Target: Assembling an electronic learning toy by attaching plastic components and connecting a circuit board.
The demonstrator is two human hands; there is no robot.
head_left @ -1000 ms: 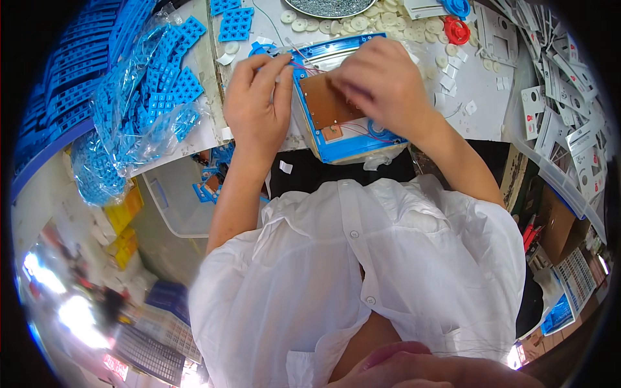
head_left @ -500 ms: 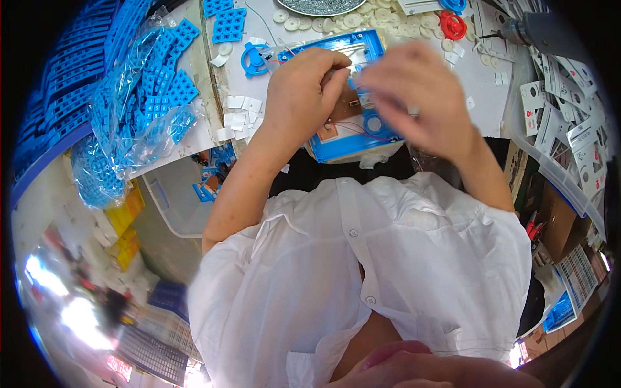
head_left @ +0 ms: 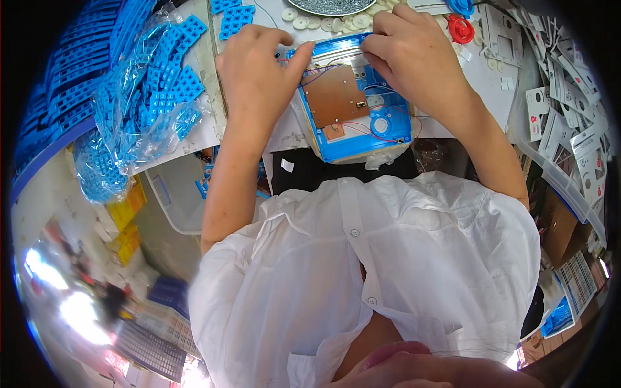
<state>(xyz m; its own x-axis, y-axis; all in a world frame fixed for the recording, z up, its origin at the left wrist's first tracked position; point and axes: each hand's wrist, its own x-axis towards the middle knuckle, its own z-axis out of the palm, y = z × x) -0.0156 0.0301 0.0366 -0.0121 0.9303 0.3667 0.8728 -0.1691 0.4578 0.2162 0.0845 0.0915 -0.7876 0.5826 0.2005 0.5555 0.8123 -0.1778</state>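
Observation:
A blue plastic case [head_left: 362, 150] lies open-side up before me, slightly tilted on a pale support at the table's near edge. Inside it are a brown circuit board [head_left: 333, 97], a small copper-coloured piece [head_left: 334, 132], a round blue ring [head_left: 380, 125] and thin red and dark wires. My left hand [head_left: 259, 74] is at the case's far left corner, thumb and fingers curled; a bit of blue with a red wire shows beside them, mostly hidden. At the far right corner, my right hand [head_left: 417, 61] has bent fingers closed on the case's edge.
Bagged blue keypad-like pieces [head_left: 162, 103] lie at the left. White discs [head_left: 301, 22], a round metal tray [head_left: 330, 5] and a red round part [head_left: 460, 29] are at the back. A clear bin [head_left: 550, 165] of white printed panels stands at the right.
My hands have moved apart from above the case to its far corners, uncovering the circuit board. The case has turned slightly. The blue ring piece left of it is now covered by my left hand.

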